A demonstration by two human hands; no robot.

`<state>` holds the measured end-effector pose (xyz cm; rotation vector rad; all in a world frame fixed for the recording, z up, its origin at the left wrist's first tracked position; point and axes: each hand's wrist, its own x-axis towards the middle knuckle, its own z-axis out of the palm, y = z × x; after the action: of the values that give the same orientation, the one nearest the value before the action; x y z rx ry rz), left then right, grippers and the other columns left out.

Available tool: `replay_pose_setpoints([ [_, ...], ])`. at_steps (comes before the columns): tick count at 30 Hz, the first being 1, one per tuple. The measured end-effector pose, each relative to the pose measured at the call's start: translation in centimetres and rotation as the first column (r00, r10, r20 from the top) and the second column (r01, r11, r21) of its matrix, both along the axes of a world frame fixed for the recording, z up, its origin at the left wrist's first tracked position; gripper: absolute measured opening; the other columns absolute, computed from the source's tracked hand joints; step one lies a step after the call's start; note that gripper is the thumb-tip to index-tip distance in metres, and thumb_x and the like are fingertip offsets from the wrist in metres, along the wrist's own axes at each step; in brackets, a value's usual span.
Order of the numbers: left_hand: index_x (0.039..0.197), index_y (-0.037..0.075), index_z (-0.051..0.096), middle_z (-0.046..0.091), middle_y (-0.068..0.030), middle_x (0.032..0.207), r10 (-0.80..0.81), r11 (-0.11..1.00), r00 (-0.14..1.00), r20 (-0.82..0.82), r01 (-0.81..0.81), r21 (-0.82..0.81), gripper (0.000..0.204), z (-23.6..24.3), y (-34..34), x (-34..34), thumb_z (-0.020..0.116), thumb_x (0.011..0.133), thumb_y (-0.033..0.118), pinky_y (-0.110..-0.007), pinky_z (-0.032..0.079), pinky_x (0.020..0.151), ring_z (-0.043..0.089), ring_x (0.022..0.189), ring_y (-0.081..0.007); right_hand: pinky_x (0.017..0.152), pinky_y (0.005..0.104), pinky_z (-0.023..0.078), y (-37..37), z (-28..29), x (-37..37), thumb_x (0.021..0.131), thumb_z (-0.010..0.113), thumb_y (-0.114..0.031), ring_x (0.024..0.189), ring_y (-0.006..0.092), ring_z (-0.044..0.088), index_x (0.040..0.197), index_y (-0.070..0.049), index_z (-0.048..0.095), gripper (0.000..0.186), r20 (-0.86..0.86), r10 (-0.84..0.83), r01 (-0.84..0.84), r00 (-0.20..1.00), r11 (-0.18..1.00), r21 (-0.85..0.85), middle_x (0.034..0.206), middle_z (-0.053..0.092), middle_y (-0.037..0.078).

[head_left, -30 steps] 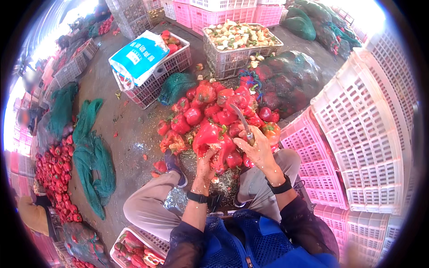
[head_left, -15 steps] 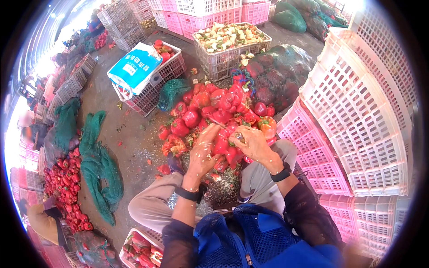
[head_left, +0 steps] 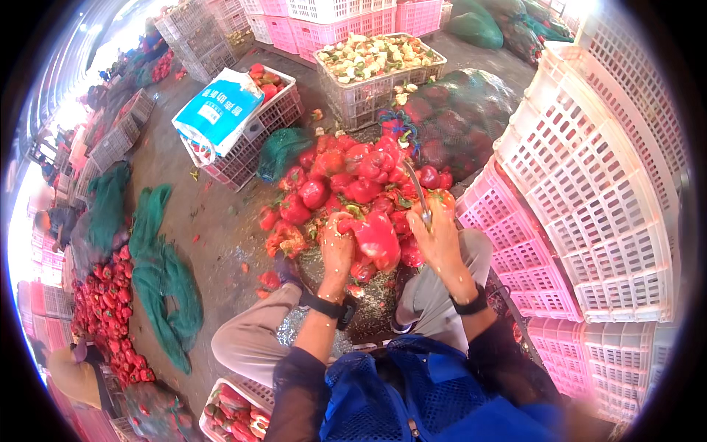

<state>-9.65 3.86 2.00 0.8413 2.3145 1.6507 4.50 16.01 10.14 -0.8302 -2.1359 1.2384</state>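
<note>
A large red bell pepper (head_left: 378,240) sits in my left hand (head_left: 337,249), whose fingers are closed around its left side. In my right hand (head_left: 437,237), a little to the right, is a thin curved metal blade (head_left: 417,184) with a metallic handle end. The blade points up and away from me, apart from the pepper. Just beyond both hands spreads a heap of red peppers (head_left: 346,177) on the floor, some with green stems. Pale seeds stick to my hands and wrists.
Pepper cores fill a crate (head_left: 361,103) beyond the heap. Left of it stands a crate (head_left: 276,121) with a blue-and-white bag (head_left: 219,110). A full net sack (head_left: 471,125) and stacked pink and white crates (head_left: 589,177) flank the right. Cut peppers lie in a basket (head_left: 210,423) beside me.
My hands have moved apart from their place close together over the heap. The right one went right, its blade now showing; the left one has turned the pepper into plain view.
</note>
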Motion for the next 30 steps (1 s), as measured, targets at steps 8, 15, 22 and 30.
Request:
replay_pose_setpoints([
  [8, 0.098, 0.007, 0.05, 0.055, -0.0124, 0.095, 0.165, 0.959, 0.916, -0.366, -0.236, -0.157, 0.036, -0.2, -0.3, 2.8, 0.054, 0.064, -0.005, -0.041, 0.045, 0.079, 0.054, 0.093, -0.0333, 0.057, 0.0471, 0.045, -7.7, -5.9, 1.7, 0.085, 0.055, -0.025, 0.068, 0.0415, 0.058, 0.092, 0.0, 0.044, 0.028, 0.236, 0.086, -0.091, 0.968, 0.996, 0.008, 0.067, 0.057, 0.023],
  [15, 0.097, 0.008, 0.05, 0.054, -0.0128, 0.094, 0.153, 0.957, 0.927, -0.343, -0.226, -0.183, 0.035, 0.3, -0.8, 3.7, 0.052, 0.065, -0.005, -0.043, 0.047, 0.073, 0.054, 0.091, -0.0331, 0.053, 0.049, 0.045, -7.5, -10.7, 0.6, 0.083, 0.057, -0.021, 0.064, 0.0412, 0.058, 0.096, -0.001, 0.044, 0.027, 0.377, 0.005, -0.079, 0.926, 0.98, 0.183, 0.064, 0.057, 0.023],
  [22, 0.093, 0.006, 0.053, 0.057, -0.0118, 0.09, 0.199, 0.959, 0.913, -0.357, -0.256, -0.119, 0.021, -0.4, -1.7, 3.5, 0.059, 0.073, 0.003, -0.042, 0.046, 0.072, 0.056, 0.086, -0.0325, 0.05, 0.0488, 0.045, -6.4, -11.3, 1.1, 0.082, 0.059, -0.023, 0.062, 0.0393, 0.058, 0.089, -0.002, 0.047, 0.024, 0.335, -0.096, -0.034, 0.937, 0.932, 0.361, 0.07, 0.059, 0.021],
  [30, 0.092, 0.005, 0.054, 0.059, -0.0125, 0.089, 0.275, 0.949, 0.951, -0.144, -0.292, -0.116, 0.018, -1.8, -3.4, 2.8, 0.06, 0.075, 0.005, -0.039, 0.046, 0.072, 0.057, 0.085, -0.0316, 0.056, 0.042, 0.045, -3.7, -10.8, 0.2, 0.083, 0.059, -0.026, 0.064, 0.0356, 0.06, 0.09, -0.002, 0.05, 0.027, 0.12, -0.037, 0.05, 0.992, 0.993, -0.108, 0.068, 0.06, 0.018],
])
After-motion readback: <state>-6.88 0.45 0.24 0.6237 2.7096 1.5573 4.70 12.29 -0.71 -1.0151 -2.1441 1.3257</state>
